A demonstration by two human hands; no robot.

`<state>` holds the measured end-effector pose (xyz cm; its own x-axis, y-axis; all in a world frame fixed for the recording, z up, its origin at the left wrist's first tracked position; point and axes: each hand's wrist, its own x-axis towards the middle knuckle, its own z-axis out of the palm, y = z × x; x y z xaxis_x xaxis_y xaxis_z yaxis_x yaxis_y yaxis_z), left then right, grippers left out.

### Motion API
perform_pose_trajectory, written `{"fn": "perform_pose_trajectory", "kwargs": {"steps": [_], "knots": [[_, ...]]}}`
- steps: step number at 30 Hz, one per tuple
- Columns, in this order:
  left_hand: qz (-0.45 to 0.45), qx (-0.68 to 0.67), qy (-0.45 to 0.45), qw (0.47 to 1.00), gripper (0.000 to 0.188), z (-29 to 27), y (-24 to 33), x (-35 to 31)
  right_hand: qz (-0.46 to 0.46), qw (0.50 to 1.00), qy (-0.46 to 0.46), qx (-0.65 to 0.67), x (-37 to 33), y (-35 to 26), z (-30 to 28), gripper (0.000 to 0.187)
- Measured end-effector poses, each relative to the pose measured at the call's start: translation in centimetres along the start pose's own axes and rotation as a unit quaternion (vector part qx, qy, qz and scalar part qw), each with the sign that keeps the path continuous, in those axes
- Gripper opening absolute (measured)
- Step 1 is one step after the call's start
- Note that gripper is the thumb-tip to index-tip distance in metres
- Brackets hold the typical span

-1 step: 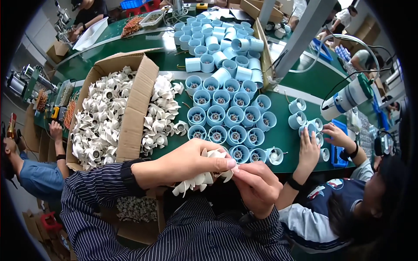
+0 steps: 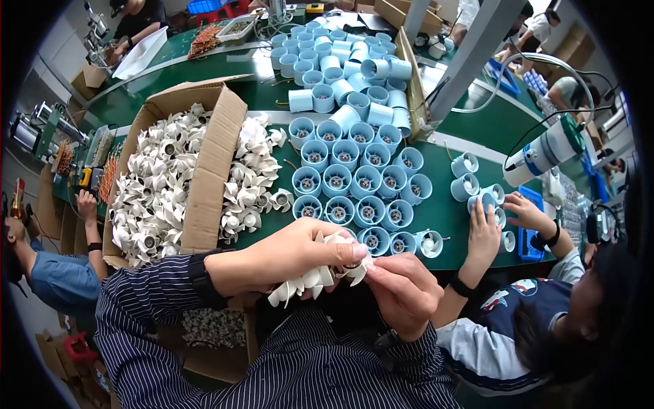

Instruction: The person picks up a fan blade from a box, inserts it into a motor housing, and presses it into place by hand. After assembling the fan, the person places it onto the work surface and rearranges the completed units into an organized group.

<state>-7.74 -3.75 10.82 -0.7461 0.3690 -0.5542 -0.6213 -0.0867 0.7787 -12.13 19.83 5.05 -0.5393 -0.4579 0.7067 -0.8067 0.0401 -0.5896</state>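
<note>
In front of my chest, my left hand [image 2: 289, 247] is closed round several white fan impellers [image 2: 313, 280], their curved blades poking out below my palm and between the fingers. My left thumb presses on the impeller nearest my right hand [image 2: 410, 290]. The fingers of that right hand are pinched together on the edge of this same impeller. Just beyond my hands stand rows of light blue cylindrical housings [image 2: 336, 180], open end up, with a motor and spokes inside each. One housing [image 2: 428, 244] near the right has a white impeller in it.
A cardboard box [image 2: 214, 177] full of white impellers stands at left, with a loose heap [image 2: 242, 194] beside it. More blue housings [image 2: 340, 61] are piled farther back. At right, a co-worker's hands [image 2: 485, 235] handle housings by a blue tray [image 2: 530, 235]. Another box [image 2: 211, 358] sits below.
</note>
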Motion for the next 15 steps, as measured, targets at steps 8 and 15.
{"fn": "perform_pose_trajectory", "kwargs": {"steps": [8, 15], "knots": [[0.006, -0.102, 0.061, 0.993, 0.046, -1.6, -0.5, -1.2, 0.062, 0.996, 0.064, 0.0, -1.8, 1.2, -1.5, 0.021], [-0.023, -0.128, 0.081, 0.988, 0.042, -1.8, -2.4, -3.9, 0.266, 0.955, 0.053, -0.117, -1.8, 5.0, -4.0, 0.019]]}}
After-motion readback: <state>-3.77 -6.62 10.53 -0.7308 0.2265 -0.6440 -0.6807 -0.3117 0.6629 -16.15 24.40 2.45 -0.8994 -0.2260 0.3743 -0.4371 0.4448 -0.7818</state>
